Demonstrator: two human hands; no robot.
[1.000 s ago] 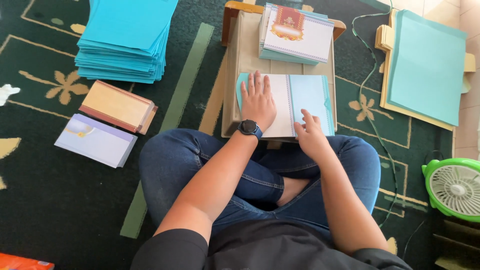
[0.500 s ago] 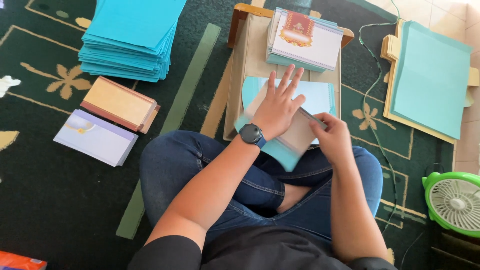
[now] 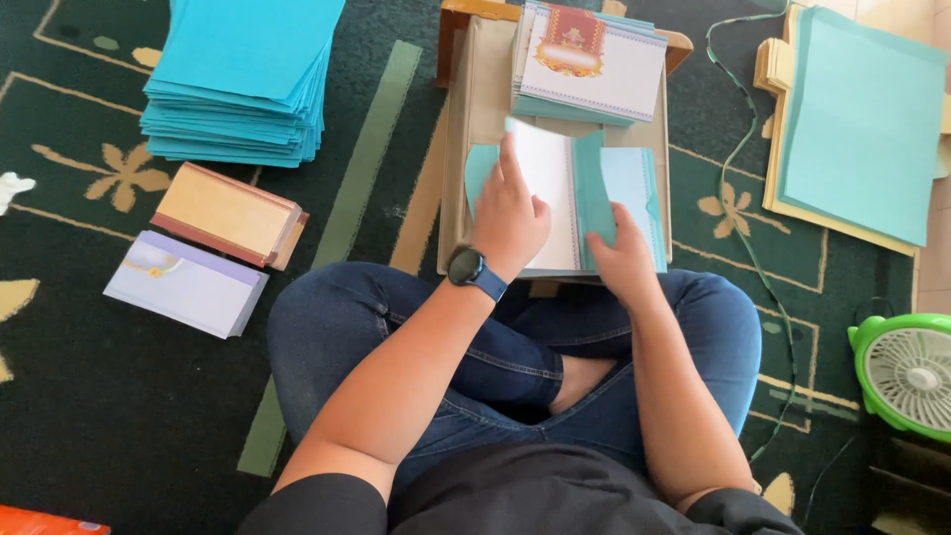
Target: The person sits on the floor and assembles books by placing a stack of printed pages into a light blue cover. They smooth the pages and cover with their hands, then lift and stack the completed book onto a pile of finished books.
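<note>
Folding the teal card on the small desk, near its front edge.

My left hand (image 3: pixel 510 213) lies flat, fingers spread, pinning the white insert (image 3: pixel 547 193) inside the teal card (image 3: pixel 594 198); my right hand (image 3: pixel 624 253) pinches the card's right flap between thumb and fingers. I judge it best to hold the insert square, then crease along the fold line.

The person wears a black short-sleeved top (image 3: pixel 555 495), blue jeans (image 3: pixel 337 337) and a dark wristwatch (image 3: pixel 468 267).
</note>
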